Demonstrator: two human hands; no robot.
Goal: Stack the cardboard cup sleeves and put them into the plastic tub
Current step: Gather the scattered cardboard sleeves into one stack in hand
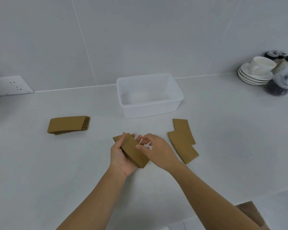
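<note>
My left hand (pixel 120 157) holds a small stack of brown cardboard cup sleeves (pixel 132 150) from below, just above the counter. Over the stack's right side my right hand (pixel 156 151) rests with its thumb on the top sleeve and its fingers spread. Two loose sleeves (pixel 183 141) lie overlapping on the counter to the right of my hands. A neat pile of several sleeves (pixel 68 125) sits at the left. The white plastic tub (pixel 176 94) stands behind my hands and looks to hold no sleeves.
A white cup on stacked saucers (pixel 256 73) and dark-capped jars (pixel 283 77) crowd the far right corner. A wall socket (pixel 10 86) is at the left. Brown paper (pixel 254 213) lies at the bottom right edge.
</note>
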